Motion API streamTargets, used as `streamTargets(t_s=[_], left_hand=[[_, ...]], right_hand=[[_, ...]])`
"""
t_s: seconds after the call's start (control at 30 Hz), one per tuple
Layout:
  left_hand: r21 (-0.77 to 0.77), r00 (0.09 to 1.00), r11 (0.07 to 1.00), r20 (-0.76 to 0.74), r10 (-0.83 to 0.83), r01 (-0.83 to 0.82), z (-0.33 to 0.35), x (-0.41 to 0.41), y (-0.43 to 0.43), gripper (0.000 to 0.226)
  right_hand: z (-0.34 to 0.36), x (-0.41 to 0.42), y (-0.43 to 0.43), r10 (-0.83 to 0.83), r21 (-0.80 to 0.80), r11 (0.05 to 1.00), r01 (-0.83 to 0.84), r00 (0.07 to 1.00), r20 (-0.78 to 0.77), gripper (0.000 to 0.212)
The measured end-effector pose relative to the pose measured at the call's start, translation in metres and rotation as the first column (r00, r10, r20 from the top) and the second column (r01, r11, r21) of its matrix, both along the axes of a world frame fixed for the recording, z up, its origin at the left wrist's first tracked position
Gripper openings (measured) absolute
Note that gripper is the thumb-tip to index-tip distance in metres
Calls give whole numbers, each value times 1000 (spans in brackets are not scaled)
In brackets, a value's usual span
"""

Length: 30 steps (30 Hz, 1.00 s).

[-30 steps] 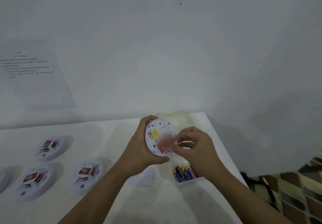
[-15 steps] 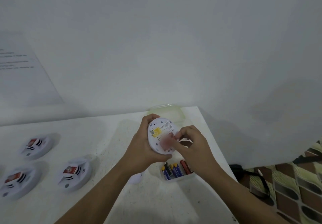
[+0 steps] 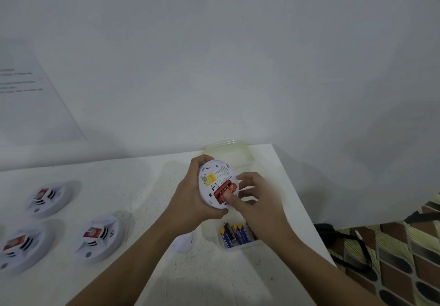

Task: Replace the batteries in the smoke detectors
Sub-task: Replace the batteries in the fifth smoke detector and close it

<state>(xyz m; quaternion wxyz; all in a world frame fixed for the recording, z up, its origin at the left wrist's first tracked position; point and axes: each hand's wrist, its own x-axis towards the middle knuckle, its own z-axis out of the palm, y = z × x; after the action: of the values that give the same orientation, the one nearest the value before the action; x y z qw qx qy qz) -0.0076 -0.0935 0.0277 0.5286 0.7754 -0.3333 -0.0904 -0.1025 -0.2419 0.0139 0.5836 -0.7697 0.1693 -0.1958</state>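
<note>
The smoke detector (image 3: 215,182) is being held up above the white table (image 3: 119,186), near its far right corner, with its back facing the camera. Its battery bay is lying open, showing red batteries (image 3: 223,189) seated inside, beside a yellow label. The left hand (image 3: 190,201) is gripping the detector from the left, fingers wrapping over the top rim and thumb hooking under the bottom edge. The right hand (image 3: 257,194) is closing in from the right: its thumb is pressing on the red batteries while the other fingers, blurred, are curling against the detector's right rim. Just below the hands, a clear tub (image 3: 240,248) is holding blue-and-yellow batteries (image 3: 234,235). A small white cover (image 3: 184,242) is lying on the table under the left wrist. Three more detectors (image 3: 100,236) are sitting face up, well apart to the left.
</note>
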Motion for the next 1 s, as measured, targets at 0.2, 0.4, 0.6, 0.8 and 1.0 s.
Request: streamTargets(t_s=[0.2,0.4,0.6,0.8,1.0], left_hand=[[26,1000,1000,-12,0,0,-1,-2,0,95],[6,1000,1000,-11,-19,19,7,-6,4,95],[-23,998,999,-41,-43,42,13,-8,10,95],[-6,996,998,-66,-65,64,6,-11,19,96],[7,995,998,-76,-67,67,-2,-15,22,96]], right_hand=[[2,-4,-5,-25,-104,994,24,1000,-13,23],[21,-6,-18,122,-81,989,-120,992,17,18],[27,-15,-30,-59,34,998,55,992,112,11],[-5,-27,-35,-25,-267,964,-15,989,-147,14],[-15,-29,-31,42,-479,855,-197,948,-315,11]])
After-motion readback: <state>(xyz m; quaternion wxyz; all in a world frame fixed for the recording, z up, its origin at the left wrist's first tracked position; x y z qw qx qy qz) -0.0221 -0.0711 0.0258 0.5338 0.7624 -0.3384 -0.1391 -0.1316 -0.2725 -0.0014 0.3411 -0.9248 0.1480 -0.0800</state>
